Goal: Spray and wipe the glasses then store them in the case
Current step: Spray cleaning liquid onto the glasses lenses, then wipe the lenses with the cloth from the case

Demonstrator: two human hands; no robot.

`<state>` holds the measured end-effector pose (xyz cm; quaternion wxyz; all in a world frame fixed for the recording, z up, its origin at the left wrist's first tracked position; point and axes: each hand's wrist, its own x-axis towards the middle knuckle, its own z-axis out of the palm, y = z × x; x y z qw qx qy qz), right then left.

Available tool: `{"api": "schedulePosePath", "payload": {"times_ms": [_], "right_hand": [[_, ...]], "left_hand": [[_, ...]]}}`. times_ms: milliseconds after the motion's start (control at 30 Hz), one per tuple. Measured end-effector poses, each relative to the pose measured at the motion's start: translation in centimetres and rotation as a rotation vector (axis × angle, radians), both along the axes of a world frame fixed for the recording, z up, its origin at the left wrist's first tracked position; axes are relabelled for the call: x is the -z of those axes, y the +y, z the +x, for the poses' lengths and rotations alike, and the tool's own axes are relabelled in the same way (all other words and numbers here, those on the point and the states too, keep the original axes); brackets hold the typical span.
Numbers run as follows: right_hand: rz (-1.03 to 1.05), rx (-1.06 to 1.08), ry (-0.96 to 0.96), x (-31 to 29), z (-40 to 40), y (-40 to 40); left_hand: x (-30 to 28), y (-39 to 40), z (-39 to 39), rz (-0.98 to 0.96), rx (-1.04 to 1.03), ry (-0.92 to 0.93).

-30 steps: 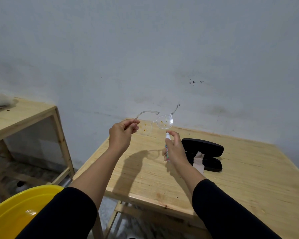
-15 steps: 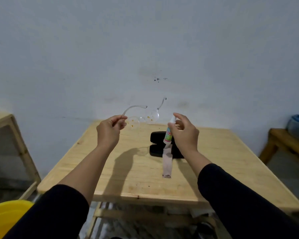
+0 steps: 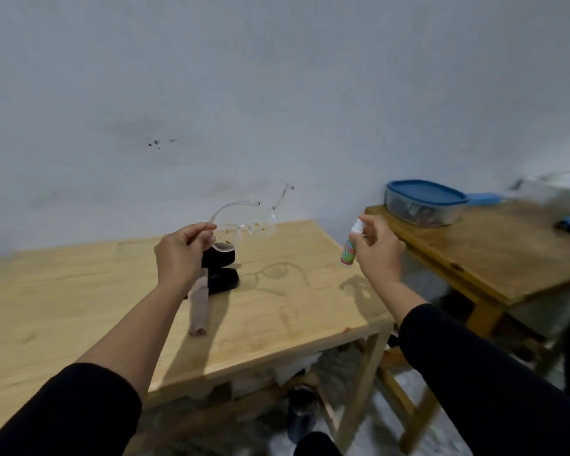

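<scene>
Holding the clear-framed glasses point(image 3: 244, 230) up above the wooden table point(image 3: 277, 311), the left hand point(image 3: 180, 255) pinches them at the near lens and temple hinge between thumb and curled fingers. Both temples stick up and away, and yellowish specks dot the 2 lenses. The right hand point(image 3: 377, 250) grips a small spray bottle point(image 3: 351, 246) upright, well apart from the glasses on their right, fingers wrapped round its body and one finger on the white top. Below the left hand, the black case point(image 3: 222, 269) lies open on the table, partly hidden by that hand, with a pale folded cloth point(image 3: 198, 311) trailing from it toward the near edge. A second wooden table point(image 3: 494, 258) stands to the right, carrying a blue-lidded container point(image 3: 425, 202).
</scene>
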<state>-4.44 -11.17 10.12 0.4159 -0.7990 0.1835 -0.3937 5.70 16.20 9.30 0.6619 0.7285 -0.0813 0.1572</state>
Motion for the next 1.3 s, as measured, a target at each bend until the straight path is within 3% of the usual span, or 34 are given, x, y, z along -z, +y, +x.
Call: {"api": "schedulePosePath", "payload": {"times_ms": [567,800,1033,1300], "right_hand": [[-0.11,0.037,0.267,6.9,-0.9,-5.1],[-0.239,-0.007,0.365,6.1,-1.3,-5.1],[-0.493,0.006,0.553,3.6,-0.3,-3.7],[-0.558,-0.138,0.474,2.0,3.6,2.3]], "left_hand": [[2.2,-5.0,1.3,0.054,0.076,0.035],[2.0,-4.6,1.3,0.014,0.082,0.037],[0.5,-2.6,1.1,-0.028,0.041,0.001],[-1.2,3.6,1.2,0.0,-0.068,-0.034]]}}
